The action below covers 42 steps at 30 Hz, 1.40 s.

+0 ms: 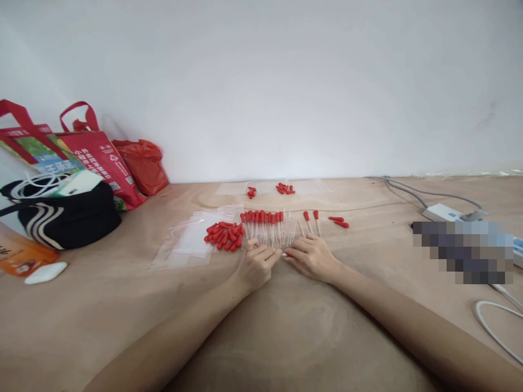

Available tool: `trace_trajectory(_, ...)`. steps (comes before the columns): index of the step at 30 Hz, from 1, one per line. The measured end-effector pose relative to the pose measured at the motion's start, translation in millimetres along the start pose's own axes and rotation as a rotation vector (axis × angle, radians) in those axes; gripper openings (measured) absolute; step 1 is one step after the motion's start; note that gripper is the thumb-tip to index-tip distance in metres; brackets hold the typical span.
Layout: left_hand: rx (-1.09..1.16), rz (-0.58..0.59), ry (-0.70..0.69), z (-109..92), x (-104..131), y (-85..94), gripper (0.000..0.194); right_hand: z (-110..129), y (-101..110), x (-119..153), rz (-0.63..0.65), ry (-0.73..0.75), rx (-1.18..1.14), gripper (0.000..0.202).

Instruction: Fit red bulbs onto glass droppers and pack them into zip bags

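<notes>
My left hand (256, 264) is closed around a thin glass dropper tube (283, 254), mostly hidden by the fingers. My right hand (312, 257) pinches a red rubber bulb (288, 253), of which a sliver shows where the hands nearly meet. Just beyond them lies a row of glass droppers (267, 231) topped with red bulbs, with bare glass tubes (289, 228) to its right. Two capped droppers (311, 222) lie above my right hand. Left of the row is a pile of loose red bulbs (224, 236).
Clear plastic bags (190, 239) lie left of the pile. More red bulbs (284, 188) rest on bags near the wall; two loose ones (339, 221) lie right. Shopping bags (96, 158) and a black pouch (77, 215) stand left. A power strip (443, 212) with cables is right.
</notes>
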<state>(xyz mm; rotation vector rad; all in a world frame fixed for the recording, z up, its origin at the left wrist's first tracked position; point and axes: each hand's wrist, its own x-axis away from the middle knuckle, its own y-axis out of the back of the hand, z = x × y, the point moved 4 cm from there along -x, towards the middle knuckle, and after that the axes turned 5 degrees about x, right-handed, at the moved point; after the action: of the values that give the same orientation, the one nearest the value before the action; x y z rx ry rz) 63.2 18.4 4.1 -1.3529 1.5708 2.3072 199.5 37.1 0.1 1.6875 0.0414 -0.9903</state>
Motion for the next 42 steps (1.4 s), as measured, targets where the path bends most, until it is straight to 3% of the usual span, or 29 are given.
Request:
trace_trajectory(2,0.046,-0.035,0.063,3.1,-1.1,1.6,0.025,-9.2,2.1,0.7,-0.035,-0.146,-0.194,0.018)
trace_trajectory(7,0.171,-0.113,0.172,5.7,-2.0,4.3,0.02,-21.3,-6.3,7.6,-0.131,-0.598,-0.737,0.033)
trace_trajectory(12,0.259,-0.086,0.233,4.0,-0.3,2.2,0.022,-21.1,-12.9,1.9,-0.18,-0.739,-1.093,0.028)
trace_trajectory(14,0.265,-0.077,0.275,4.8,-0.1,2.3,0.027,-39.4,-8.8,-0.9,-0.208,-0.786,-1.05,0.036)
trace_trajectory(18,0.233,-0.033,0.352,7.6,-1.1,1.0,0.027,-104.1,4.1,4.4,-0.22,-0.926,-0.686,0.047)
trace_trajectory(22,0.209,0.031,0.373,8.3,-2.9,-1.2,0.023,-150.1,3.4,17.0,0.112,-1.013,-0.111,0.037)
trace_trajectory(24,0.194,0.047,0.373,8.6,-3.1,-1.6,0.022,-157.2,-1.8,20.6,0.207,-1.019,0.018,0.036)
trace_trajectory(30,0.12,0.053,0.353,6.7,-5.0,-5.5,0.01,-150.7,-19.4,17.0,0.297,-1.013,0.14,0.043)
trace_trajectory(34,0.046,0.043,0.39,3.7,-15.3,-14.3,0.013,-146.7,-19.0,14.0,0.378,-0.981,0.255,0.046)
trace_trajectory(42,-0.05,0.15,0.557,14.8,-64.6,-53.7,0.014,-168.6,21.2,48.7,0.211,-1.043,0.233,0.039)
